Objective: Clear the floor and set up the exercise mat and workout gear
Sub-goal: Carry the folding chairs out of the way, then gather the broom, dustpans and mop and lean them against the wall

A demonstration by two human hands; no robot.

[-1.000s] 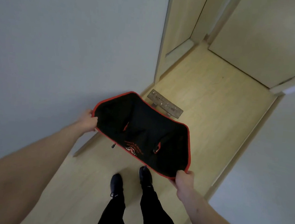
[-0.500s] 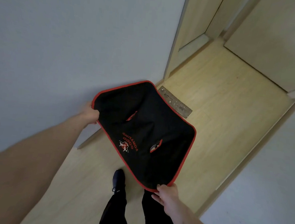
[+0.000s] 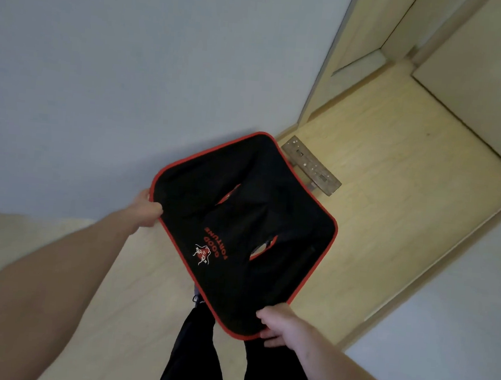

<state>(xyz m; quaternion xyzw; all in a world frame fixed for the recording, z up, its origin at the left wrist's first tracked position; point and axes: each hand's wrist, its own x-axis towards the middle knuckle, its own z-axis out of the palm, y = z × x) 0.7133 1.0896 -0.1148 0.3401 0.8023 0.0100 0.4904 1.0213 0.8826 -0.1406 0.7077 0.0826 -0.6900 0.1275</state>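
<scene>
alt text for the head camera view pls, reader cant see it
A person's left hand and right hand hold a black fabric seat with red trim by opposite corners above a light wood floor. It reads GOOD FORTUNE. A small wooden stool stands beyond it by the wall.

The fabric cover [image 3: 240, 219] is black with a bright red piped edge; red lining shows through two slits near its centre. Toward its seven o'clock side sit red letters reading GOOD FORTUNE and a small red-and-white emblem. At one o'clock, the wooden stool [image 3: 311, 169] is dark brown with pale specks. The floor [image 3: 393, 202] is pale yellow wood, the wall [image 3: 132, 73] light grey-blue, the trousers [image 3: 192, 360] black.
</scene>
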